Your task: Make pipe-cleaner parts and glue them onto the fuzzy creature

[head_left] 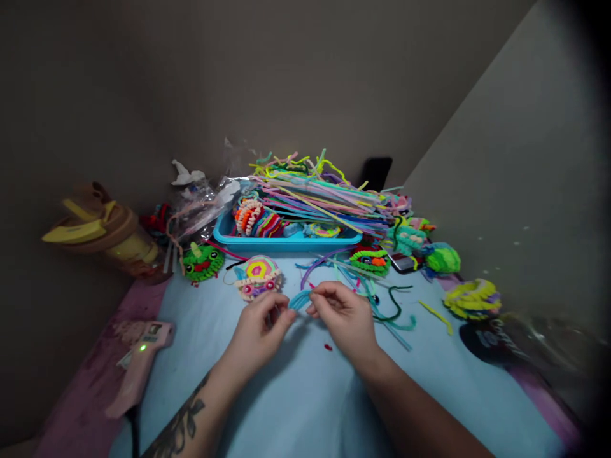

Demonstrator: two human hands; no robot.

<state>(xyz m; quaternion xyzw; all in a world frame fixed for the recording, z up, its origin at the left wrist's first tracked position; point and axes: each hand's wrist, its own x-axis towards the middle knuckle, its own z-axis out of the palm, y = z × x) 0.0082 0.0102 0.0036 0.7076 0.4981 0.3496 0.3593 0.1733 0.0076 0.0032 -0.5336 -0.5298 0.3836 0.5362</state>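
Between my two hands is a small bent piece of blue pipe cleaner [300, 299], looped or folded into several strands. My left hand [263, 326] pinches its left end between thumb and fingers. At the other end, my right hand [344, 318] grips it with thumb and forefinger. Just behind my left hand sits a round pipe-cleaner figure [258, 277] with a yellow and pink top. Loose pipe cleaners, among them a dark green one [394, 304], lie past my right hand. A tiny red scrap [328, 347] rests on the light blue cloth [305, 394] below the hands.
A blue tray [286, 243] at the back holds pipe-cleaner pieces, with a big bundle of pipe cleaners [319, 197] across it. Green figures [203, 262] stand nearby. A pink glue gun [143, 362] with a lit green light lies left, below a lidded cup [119, 235]. Yellow pipe-cleaner work [472, 299] is right.
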